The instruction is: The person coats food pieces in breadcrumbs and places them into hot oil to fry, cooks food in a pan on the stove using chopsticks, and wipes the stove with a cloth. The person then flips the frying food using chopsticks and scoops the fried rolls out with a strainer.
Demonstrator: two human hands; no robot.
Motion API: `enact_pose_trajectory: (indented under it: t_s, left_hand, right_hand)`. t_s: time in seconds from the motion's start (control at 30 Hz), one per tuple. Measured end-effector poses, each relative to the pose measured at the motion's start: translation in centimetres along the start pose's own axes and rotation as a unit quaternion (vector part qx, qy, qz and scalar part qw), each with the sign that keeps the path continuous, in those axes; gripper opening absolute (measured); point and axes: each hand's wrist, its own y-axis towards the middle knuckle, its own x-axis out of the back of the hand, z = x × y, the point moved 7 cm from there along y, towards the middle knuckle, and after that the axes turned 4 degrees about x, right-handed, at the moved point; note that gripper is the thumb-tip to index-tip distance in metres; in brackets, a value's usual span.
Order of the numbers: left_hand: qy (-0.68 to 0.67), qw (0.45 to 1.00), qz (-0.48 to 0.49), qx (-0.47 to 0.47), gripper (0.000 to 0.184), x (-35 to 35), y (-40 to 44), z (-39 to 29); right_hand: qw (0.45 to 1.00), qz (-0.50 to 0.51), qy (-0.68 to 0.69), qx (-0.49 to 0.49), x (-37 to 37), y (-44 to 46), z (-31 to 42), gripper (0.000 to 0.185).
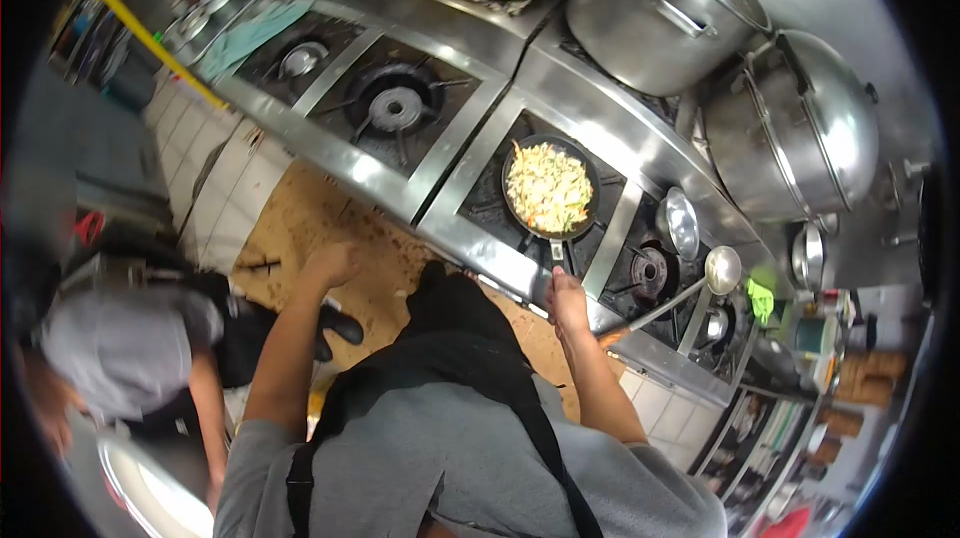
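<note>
Frying pan: we see the frying pan [585,156] on a burner of the steel range [355,160], right of centre, holding chopped stir-fry [547,188].
Right hand: our right hand [567,303] is wrapped closed around the pan handle [558,253].
Left hand: our left hand [333,263] hangs above the brown floor mat [285,228], apart from the range, fingers apparently curled; we cannot tell whether it holds anything.
Spill risk: the food reaches close to the rim, so a sharp jerk or tilt could throw some over.
Ladle risk: the ladle [722,270] lies to the right, its wooden end beside our right forearm; a sideways swing could knock it.
Handle direction: it points near, slightly right; the pan's long axis runs far to near.
</note>
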Motion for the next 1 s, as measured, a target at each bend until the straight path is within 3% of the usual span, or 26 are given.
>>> enact_pose_trajectory:
  t_s: [0.17,0.3,0.4,0.43,0.47,0.5,0.53,0.63,0.67,0.73,0.8,0.9,0.93,0.97,1.0]
  left_hand:
    - [-0.052,0.997,0.042,0.024,0.052,-1.3,6.6,10.5]
    - [0.021,0.995,0.091,0.034,0.047,-1.7,7.1,17.8]
    - [0.062,0.972,0.219,0.061,0.047,-3.4,9.2,24.7]
    - [0.086,0.965,0.240,0.057,0.047,-2.3,9.6,24.5]
    - [0.133,0.952,0.270,-0.052,0.044,-0.8,10.1,22.9]
    - [0.176,0.924,0.300,-0.158,0.042,0.5,10.1,21.4]
    - [0.178,0.913,0.310,-0.197,0.041,1.3,11.2,21.5]
    - [0.106,0.933,0.320,-0.126,0.040,3.8,16.9,24.7]
    - [0.100,0.933,0.324,-0.122,0.040,4.8,18.7,25.6]
    - [0.108,0.927,0.334,-0.130,0.039,6.7,21.5,27.3]
    - [0.103,0.928,0.339,-0.118,0.038,8.5,23.5,29.1]
    - [0.086,0.932,0.344,-0.075,0.037,9.7,25.4,31.6]
    - [0.110,0.929,0.338,-0.104,0.036,10.1,25.3,31.6]
    - [0.189,0.905,0.305,-0.230,0.033,10.7,24.6,30.2]
    - [0.193,0.904,0.306,-0.229,0.033,10.7,24.9,30.4]
  right_hand:
    - [0.997,-0.074,0.010,0.017,-1.1,-1.8,-0.7,0.039]
    - [0.991,-0.134,0.004,0.022,-3.0,-1.9,-0.3,0.037]
    - [0.982,-0.184,-0.001,0.046,-4.8,0.7,-2.4,0.036]
    - [0.973,-0.221,0.034,0.051,-5.3,1.6,-3.8,0.036]
    - [0.962,-0.262,0.063,0.054,-5.6,1.4,-4.6,0.036]
    - [0.968,-0.238,0.082,-0.004,-8.0,-1.4,0.2,0.037]
    - [0.962,-0.256,0.093,-0.003,-8.4,-2.6,0.7,0.037]
    - [0.952,-0.278,0.108,-0.070,-10.9,-4.2,0.1,0.040]
    - [0.957,-0.251,0.137,-0.040,-11.5,-3.9,0.0,0.042]
    - [0.953,-0.284,0.094,-0.041,-11.5,-3.3,0.2,0.042]
    - [0.948,-0.274,0.137,-0.085,-11.9,-3.8,0.9,0.035]
    - [0.943,-0.302,0.122,-0.067,-12.2,-4.8,1.7,0.038]
    - [0.923,-0.347,0.155,-0.059,-11.8,-6.2,1.8,0.040]
    - [0.894,-0.408,0.175,-0.061,-11.1,-7.6,0.0,0.041]
    - [0.860,-0.469,0.193,-0.061,-10.2,-8.9,-2.6,0.044]
